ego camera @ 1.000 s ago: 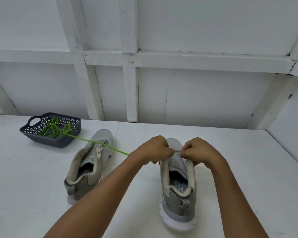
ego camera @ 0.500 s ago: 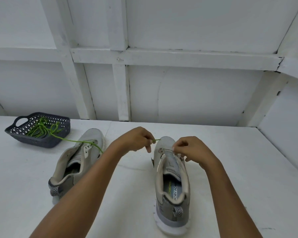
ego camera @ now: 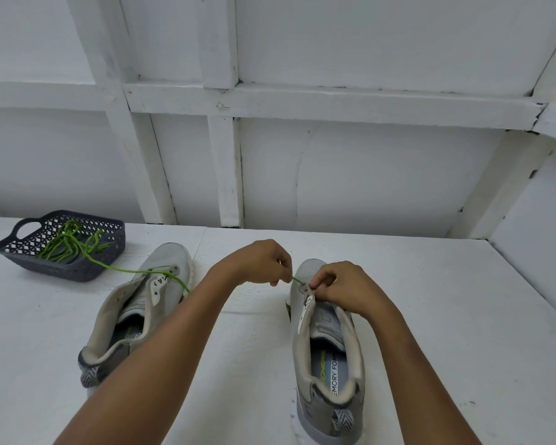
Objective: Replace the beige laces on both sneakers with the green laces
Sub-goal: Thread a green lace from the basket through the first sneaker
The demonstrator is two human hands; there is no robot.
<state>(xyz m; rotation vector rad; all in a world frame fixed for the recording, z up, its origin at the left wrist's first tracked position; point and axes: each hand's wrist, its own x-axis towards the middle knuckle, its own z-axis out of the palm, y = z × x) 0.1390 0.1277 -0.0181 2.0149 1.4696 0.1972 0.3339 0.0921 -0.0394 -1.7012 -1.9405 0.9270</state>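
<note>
Two grey sneakers stand on the white table, both without laces. The right sneaker [ego camera: 326, 351] points away from me, heel near the front edge. My left hand [ego camera: 260, 262] pinches a green lace [ego camera: 148, 270] just left of the shoe's toe end. My right hand [ego camera: 341, 285] grips the top of the shoe's eyelet flap, where the lace tip meets it. The lace runs back under my left forearm, across the left sneaker [ego camera: 142, 308], to a bundle of green laces [ego camera: 66, 242] in the basket. No beige laces are in view.
A dark perforated plastic basket [ego camera: 106, 256] with a handle sits at the table's far left. A white panelled wall with beams rises behind the table, and a side wall closes the right.
My left hand has drawn away to the left of the shoe with the green lace, which now shows between my hands. My right hand stays at the eyelets. The view has tilted up slightly.
</note>
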